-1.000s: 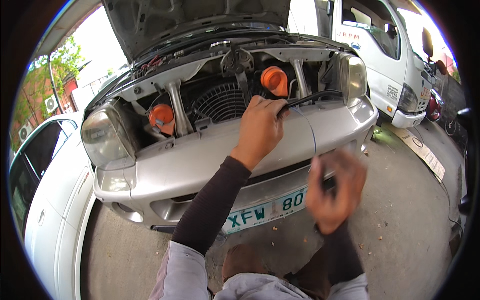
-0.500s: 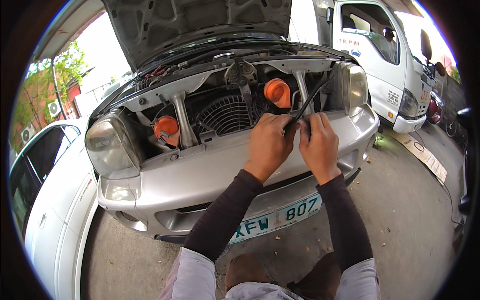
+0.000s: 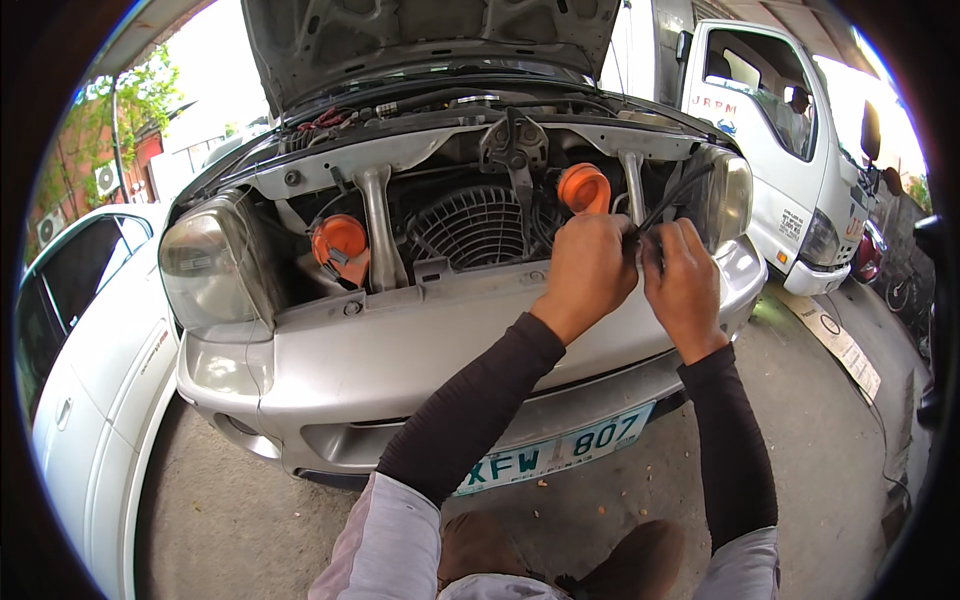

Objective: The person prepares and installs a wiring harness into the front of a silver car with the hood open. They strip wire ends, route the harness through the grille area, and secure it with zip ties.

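My left hand [image 3: 590,268] and my right hand [image 3: 684,290] are close together above the silver bumper [image 3: 420,345], in front of the open engine bay. The fingers of both are pinched on a black cable [image 3: 682,192], which runs up from them toward the headlight [image 3: 734,200] on the right. My fingers hide the gripped stretch. Just behind my left hand is an orange horn [image 3: 584,187], its lower edge touching the hand's outline. A second orange horn [image 3: 340,240] sits farther left, beside a metal brace [image 3: 376,225].
The raised hood [image 3: 430,40] stands over the engine bay. Behind the bumper lie the fan grille [image 3: 468,225] and the hood latch [image 3: 513,145]. A white car [image 3: 95,400] is at the left. At the right are a white truck [image 3: 775,200] with a person inside and flat cardboard [image 3: 830,335].
Both hands have moved slightly right and farther in, still pinching the cable. Its free length now leans more to the right. The whole view has shifted a little.
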The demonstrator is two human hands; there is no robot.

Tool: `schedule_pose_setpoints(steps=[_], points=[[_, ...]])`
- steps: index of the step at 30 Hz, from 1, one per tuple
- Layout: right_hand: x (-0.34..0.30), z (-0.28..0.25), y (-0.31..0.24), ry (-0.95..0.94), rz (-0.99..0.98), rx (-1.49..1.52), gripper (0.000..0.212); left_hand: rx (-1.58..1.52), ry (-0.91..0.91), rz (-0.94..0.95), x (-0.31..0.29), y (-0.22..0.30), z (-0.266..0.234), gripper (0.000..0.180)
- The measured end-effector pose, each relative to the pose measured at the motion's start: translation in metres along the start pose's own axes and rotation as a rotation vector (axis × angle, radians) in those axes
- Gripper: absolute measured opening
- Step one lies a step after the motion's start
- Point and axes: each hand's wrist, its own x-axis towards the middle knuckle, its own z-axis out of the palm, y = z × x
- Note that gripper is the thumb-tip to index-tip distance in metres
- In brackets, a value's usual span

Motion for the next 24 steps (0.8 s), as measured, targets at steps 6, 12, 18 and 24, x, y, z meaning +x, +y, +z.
schedule_pose_setpoints(steps=[6, 12, 18, 24], points=[[0.002, -0.003, 0.002, -0.071, 0.074, -0.030, 0.012, -0.096, 0.056, 0.089, 0.005, -0.006, 0.018, 0.010], [0.009, -0.015, 0.013, -0.108, 0.130, -0.084, 0.013, 0.030, -0.051, 0.025, 0.006, -0.007, 0.027, 0.013], [0.007, -0.011, 0.016, -0.098, 0.020, -0.074, 0.010, -0.001, -0.120, 0.058, 0.011, -0.008, 0.016, 0.012], [0.014, -0.022, 0.016, -0.129, 0.128, -0.105, 0.017, 0.146, -0.147, 0.015, 0.017, 0.009, 0.020, 0.012]])
